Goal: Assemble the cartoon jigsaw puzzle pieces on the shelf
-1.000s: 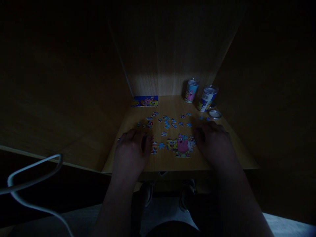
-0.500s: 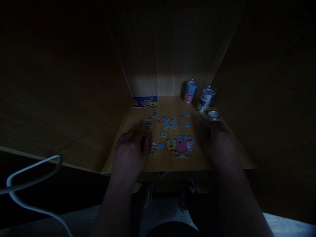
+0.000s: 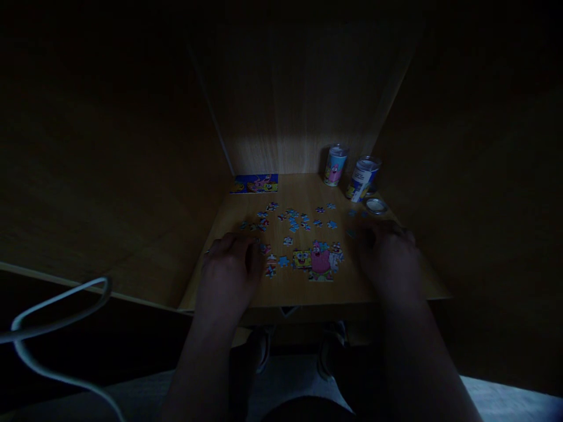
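In dim light, my left hand (image 3: 232, 264) rests on the wooden board at the left, its fingers curled beside a small stack of joined puzzle pieces (image 3: 271, 265). My right hand (image 3: 389, 255) is bent over the board's right side, its thumb and fingers curled inward. Darkness hides whatever either hand's fingertips hold. Between the hands lies a partly joined cartoon jigsaw (image 3: 320, 262), with yellow and pink figures. A single blue puzzle piece (image 3: 283, 261) lies left of it, and a pale puzzle piece (image 3: 288, 241) above. Several loose puzzle pieces (image 3: 293, 220) are scattered farther back.
Two printed cans with clear tops, one pink and blue (image 3: 335, 166) and one blue and white (image 3: 363, 179), stand at the back right. A round lid (image 3: 376, 206) lies before them. A cartoon picture strip (image 3: 254, 183) lies at the back left. Wooden panels (image 3: 299, 111) enclose the board.
The view has shifted slightly, so the board's contents appear a little to the left. My right hand has turned slightly and stays at the right side. The puzzle pieces keep their arrangement.
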A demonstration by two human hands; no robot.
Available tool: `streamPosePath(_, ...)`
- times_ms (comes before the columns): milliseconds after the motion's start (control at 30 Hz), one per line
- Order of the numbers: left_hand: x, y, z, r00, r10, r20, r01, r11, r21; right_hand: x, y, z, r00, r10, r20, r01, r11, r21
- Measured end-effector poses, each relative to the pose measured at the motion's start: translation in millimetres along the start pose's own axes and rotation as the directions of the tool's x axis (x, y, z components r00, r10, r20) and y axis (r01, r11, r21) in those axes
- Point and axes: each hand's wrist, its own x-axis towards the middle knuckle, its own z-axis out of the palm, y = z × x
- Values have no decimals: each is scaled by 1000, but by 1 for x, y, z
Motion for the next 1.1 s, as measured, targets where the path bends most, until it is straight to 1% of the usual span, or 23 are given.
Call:
streamPosePath(167,1,-1,1,999,-33,1,33,999,29,-1,-6,-1,999,-55,0,55,998,-40)
streamPosePath(433,0,-4,2,1000,-25,-3,26,1000,14,0,-9,-2,996,-76,51,79,995,-63)
streamPosePath(633,-2,-11,2,999,-39,3,40,998,-39,1,-10,-1,994,-82,66,85,996,-40)
streamPosePath(833,-2,-12,3,998,-64,-28,63,998,-6,1,-9,0,993,-100,62,102,994,-25)
streamPosePath(967,-4,-12,2,988,-133,-74,136,990,46,1,-9,0,991,-106,81,107,994,-2)
streamPosePath(1100,-4,-14,2,970,-231,-74,236,969,74,2,-10,0,991,-86,103,86,996,6)
